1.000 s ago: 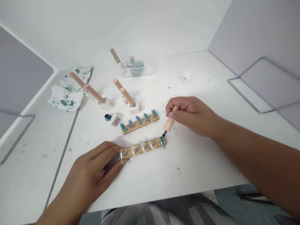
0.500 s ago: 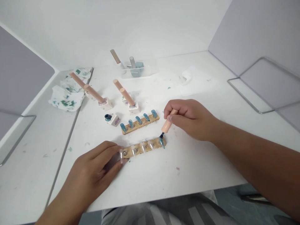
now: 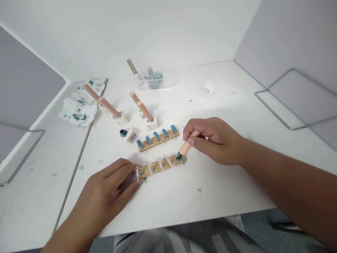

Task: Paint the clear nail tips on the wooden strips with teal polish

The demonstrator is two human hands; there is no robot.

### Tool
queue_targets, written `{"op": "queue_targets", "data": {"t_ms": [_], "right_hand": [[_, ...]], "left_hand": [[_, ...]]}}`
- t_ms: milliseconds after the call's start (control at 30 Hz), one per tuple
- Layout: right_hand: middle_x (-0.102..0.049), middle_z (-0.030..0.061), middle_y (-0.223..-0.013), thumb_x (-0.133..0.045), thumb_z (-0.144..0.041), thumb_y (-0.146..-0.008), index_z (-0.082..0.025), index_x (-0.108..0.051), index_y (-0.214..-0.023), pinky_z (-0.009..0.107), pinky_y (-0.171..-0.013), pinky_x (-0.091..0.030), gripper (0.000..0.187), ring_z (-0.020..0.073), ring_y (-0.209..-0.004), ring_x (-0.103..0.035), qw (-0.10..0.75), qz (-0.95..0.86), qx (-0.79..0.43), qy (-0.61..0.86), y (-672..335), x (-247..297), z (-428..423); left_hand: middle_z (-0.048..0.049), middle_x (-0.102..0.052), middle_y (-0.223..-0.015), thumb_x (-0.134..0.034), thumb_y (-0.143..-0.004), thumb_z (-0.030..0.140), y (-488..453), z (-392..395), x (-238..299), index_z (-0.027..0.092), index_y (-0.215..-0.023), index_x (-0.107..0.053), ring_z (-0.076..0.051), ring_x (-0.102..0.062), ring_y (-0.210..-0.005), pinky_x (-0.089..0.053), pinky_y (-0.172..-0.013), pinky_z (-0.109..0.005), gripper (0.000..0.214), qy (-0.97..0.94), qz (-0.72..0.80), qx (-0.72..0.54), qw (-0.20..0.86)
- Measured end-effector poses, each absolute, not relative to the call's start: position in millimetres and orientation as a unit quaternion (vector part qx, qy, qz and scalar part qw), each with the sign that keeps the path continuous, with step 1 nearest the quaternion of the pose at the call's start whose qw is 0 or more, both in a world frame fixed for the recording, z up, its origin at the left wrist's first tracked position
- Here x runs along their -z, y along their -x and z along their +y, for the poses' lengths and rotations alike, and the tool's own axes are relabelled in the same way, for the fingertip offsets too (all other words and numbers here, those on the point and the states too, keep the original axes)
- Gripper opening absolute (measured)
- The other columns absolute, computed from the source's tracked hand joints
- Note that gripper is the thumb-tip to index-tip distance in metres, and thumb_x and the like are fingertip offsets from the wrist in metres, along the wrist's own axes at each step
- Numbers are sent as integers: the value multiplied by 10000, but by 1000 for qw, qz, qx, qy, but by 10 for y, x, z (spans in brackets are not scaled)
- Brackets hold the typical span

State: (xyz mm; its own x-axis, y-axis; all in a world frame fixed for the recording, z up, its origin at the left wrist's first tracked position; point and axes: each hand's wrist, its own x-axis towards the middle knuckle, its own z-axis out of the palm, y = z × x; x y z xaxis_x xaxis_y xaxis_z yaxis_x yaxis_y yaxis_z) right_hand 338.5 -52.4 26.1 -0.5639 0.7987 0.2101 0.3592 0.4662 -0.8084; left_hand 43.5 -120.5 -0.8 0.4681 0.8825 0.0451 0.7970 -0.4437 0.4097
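My right hand (image 3: 214, 138) is closed on a wooden-handled polish brush (image 3: 187, 145), its dark tip touching the blue false nail at the right end of the near wooden strip (image 3: 162, 165). The other nails on that strip are clear. My left hand (image 3: 105, 193) lies on the table with its fingers pressed against the strip's left end. A second wooden strip (image 3: 158, 136) behind it carries several blue nails. An open polish bottle (image 3: 127, 134) stands left of that strip.
Several white bottles with long wooden caps (image 3: 146, 114) stand behind the strips. Stained tissues (image 3: 79, 109) lie at the far left. A clear tray (image 3: 154, 82) with more bottles sits at the back. Wire frames (image 3: 289, 102) stand at both sides.
My right hand has lowered the brush down and left until its tip meets the blue nail. My left hand stays on the strip's end.
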Motion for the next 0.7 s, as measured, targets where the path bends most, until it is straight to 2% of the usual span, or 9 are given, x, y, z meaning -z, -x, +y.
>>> {"op": "queue_targets", "data": {"t_ms": [167, 267, 533, 700], "right_hand": [[-526, -62, -564, -444, -111, -830, -178, -526, -812, 166, -461, -324, 107, 39, -453, -383, 328, -832, -270, 356, -3394, -244, -532], [-505, -71, -526, -440, -98, -817, -179, -507, -797, 173, -480, -331, 107, 41, -443, -357, 306, -866, -234, 320, -3400, -264, -544], [-516, -62, -536, -441, -95, -811, -191, -502, -800, 181, -499, -333, 115, 54, -470, -409, 334, -871, -195, 302, -3419, -256, -555], [-533, -62, -534, -426, -108, -822, -192, -491, -772, 201, -483, -310, 117, 55, -431, -342, 298, -889, -223, 266, -3411, -253, -545]], "left_hand": [[-60, -567, -988, -576, -827, 294, -438, -1214, 8, 213, -1042, -535, -120, -527, -666, -415, -438, -180, 234, -836, 503, -140, 169], [-57, -561, -1005, -585, -820, 285, -420, -1223, 15, 217, -1049, -537, -116, -530, -662, -416, -444, -186, 244, -837, 502, -138, 168], [-67, -572, -1001, -575, -825, 269, -420, -1206, -2, 206, -1041, -535, -123, -539, -669, -433, -466, -197, 229, -843, 496, -136, 158], [-65, -580, -989, -568, -831, 270, -445, -1198, -12, 205, -1045, -534, -127, -541, -669, -439, -469, -201, 226, -845, 494, -132, 156]]}}
